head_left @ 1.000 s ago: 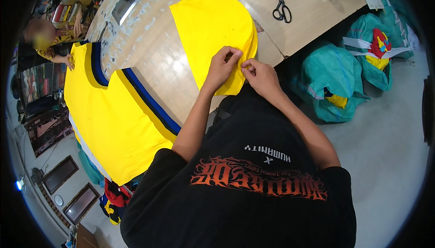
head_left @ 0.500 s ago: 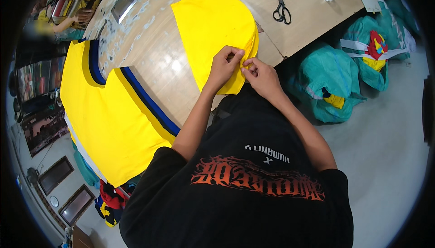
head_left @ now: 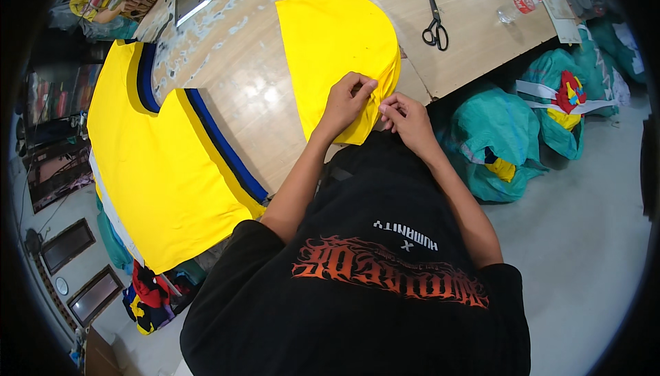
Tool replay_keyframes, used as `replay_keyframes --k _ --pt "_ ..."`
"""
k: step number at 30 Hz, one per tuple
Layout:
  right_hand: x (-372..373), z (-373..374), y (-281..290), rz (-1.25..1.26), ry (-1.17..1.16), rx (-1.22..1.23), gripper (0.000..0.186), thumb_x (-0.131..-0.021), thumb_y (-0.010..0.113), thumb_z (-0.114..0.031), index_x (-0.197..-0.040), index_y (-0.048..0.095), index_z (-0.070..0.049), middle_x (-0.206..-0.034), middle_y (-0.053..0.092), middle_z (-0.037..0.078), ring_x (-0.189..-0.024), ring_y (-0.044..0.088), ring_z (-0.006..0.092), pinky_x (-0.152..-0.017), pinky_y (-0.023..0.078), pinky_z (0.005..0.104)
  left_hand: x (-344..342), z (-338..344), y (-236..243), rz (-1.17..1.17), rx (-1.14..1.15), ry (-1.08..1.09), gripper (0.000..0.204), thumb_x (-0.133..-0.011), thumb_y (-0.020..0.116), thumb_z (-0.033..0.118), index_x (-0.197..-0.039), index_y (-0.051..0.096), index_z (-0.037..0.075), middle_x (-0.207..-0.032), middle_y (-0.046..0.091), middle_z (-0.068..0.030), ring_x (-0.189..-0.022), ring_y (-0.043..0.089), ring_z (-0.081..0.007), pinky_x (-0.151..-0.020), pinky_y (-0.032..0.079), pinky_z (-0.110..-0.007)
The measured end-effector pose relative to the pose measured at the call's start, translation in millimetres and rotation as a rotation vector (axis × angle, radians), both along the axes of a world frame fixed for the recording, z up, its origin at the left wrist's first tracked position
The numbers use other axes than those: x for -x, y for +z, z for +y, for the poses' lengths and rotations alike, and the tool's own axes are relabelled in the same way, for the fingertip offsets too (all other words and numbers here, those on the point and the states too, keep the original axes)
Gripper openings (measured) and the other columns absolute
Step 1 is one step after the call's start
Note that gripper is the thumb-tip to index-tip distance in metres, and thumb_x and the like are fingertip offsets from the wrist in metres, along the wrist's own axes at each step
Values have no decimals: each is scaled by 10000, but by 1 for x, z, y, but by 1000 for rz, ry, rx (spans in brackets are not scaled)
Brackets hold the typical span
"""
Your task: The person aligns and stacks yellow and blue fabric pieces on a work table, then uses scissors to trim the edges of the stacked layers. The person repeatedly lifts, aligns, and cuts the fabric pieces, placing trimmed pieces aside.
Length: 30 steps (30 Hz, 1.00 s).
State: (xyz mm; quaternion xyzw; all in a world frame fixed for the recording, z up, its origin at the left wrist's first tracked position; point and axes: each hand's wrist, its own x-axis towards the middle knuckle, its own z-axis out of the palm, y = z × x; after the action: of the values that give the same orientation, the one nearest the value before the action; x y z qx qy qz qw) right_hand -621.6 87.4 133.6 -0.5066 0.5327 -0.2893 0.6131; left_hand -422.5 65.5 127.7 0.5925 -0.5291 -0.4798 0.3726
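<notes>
A yellow fabric piece (head_left: 337, 39) with a rounded right edge lies on the wooden table in front of me. My left hand (head_left: 346, 106) rests on its lower part, thumb and fingers pinching a gathered bit of cloth near the right edge. Just right of that edge is my right hand (head_left: 410, 123), its fingertips pinched together; whatever they hold, if anything, is too small to make out. Black-handled scissors (head_left: 435, 31) lie beyond my right hand, points away from me.
To the left, large yellow cut panels (head_left: 151, 177) lie over a dark blue layer (head_left: 230, 152). A plastic bottle (head_left: 520, 6) lies at the far right of the table (head_left: 234, 94). Stuffed green sacks (head_left: 495, 128) stand below its right edge. Another person's hand (head_left: 141, 5) is by a machine, far left.
My right hand has drawn a little to the right, away from the left hand and the cloth's edge. The left hand keeps its place on the cloth. The whole view has shifted slightly.
</notes>
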Motion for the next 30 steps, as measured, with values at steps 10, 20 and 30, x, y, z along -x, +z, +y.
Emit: replay_keyframes --k 10,20,30 --pt "26 -34 8 46 -116 261 127 -1049 679 -141 -1075 675 -17 -1195 733 122 -1059 702 200 -908 568 358 1 0 5 -85 5 -28 346 -1072 714 328 -1093 728 -16 -1045 748 -152 -965 712 -252 -890 552 -361" --pt "107 -91 93 -525 -577 659 76 -1028 500 -90 -1072 503 -28 -1051 707 192 -1087 694 294 -1235 422 498 35 10 31 -584 241 -84 471 -956 830 389 -1234 683 38 -1255 679 -185 -1085 724 -340 -965 576 -447" --pt "89 -13 25 -35 -642 59 95 -1050 619 -191 -1068 603 -99 -743 494 -59 -623 400 43 -535 317 253 17 -14 31 -501 63 -175 338 -996 794 342 -1100 700 34 -991 731 -150 -895 717 -300 -827 571 -405"
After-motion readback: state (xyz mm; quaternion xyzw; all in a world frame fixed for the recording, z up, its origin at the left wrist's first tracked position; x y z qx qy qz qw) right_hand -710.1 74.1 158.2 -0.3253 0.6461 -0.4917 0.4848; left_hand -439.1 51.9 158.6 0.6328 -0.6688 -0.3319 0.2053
